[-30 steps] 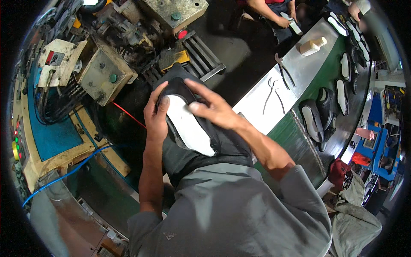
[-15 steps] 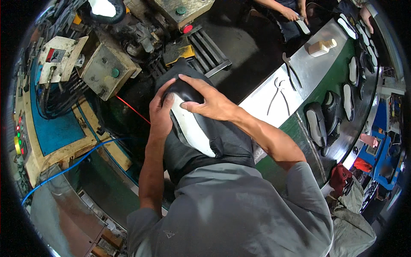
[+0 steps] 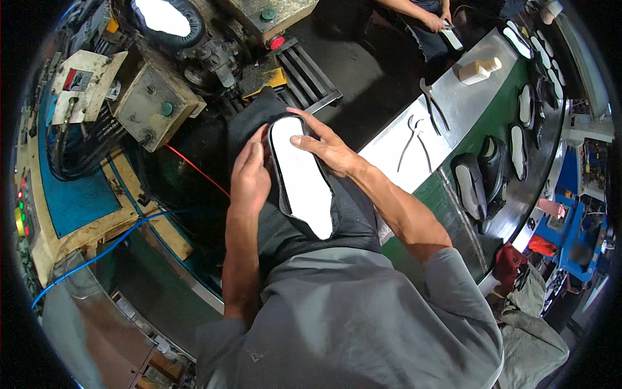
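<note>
A black shoe upper with a white insole board (image 3: 302,172) rests bottom up over my lap, its toe pointing away from me. My right hand (image 3: 329,149) grips the toe end from the right, its thumb pressed on the white board and its fingers round the edge. Against the left side of the toe, my left hand (image 3: 251,176) holds the shoe with bent fingers, partly hidden by it. Two pincers, one nearer (image 3: 414,126) and one farther (image 3: 426,94), lie on the metal bench top (image 3: 389,146) to the right.
A squeeze bottle (image 3: 476,72) stands farther along the bench. Several shoes (image 3: 469,188) line the right side. At far left stand a control box (image 3: 155,107) and a machine bearing another white-bottomed shoe (image 3: 163,17). A co-worker's hand (image 3: 434,23) holds a shoe at the top.
The shoe has turned so its white bottom faces up more fully. My right thumb has shifted onto the board, and my left thumb has come off it.
</note>
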A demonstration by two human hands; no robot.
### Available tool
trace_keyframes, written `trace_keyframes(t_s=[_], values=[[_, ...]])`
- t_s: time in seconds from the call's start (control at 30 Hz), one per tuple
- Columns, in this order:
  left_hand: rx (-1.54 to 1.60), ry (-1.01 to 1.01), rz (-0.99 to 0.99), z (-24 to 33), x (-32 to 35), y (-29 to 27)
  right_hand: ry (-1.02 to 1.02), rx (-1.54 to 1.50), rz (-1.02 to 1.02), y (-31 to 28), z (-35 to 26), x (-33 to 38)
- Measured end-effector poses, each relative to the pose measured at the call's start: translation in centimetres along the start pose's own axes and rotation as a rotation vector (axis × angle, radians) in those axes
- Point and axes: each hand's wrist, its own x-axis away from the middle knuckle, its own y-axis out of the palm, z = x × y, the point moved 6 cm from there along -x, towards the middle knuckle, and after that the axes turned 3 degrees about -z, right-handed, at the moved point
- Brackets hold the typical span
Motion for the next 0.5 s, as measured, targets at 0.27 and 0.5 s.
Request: trace_keyframes(t_s=[0.27,0.5], values=[[-0.313,-0.086,0.144,-1.7,-0.6,0.2,-0.001,0.287,0.119,-0.6,0.1,-0.6],[-0.356,-0.098,0.188,-1.9,-1.6,0.7,0.061,0.27,0.168,-0.4,0.8,0.0]])
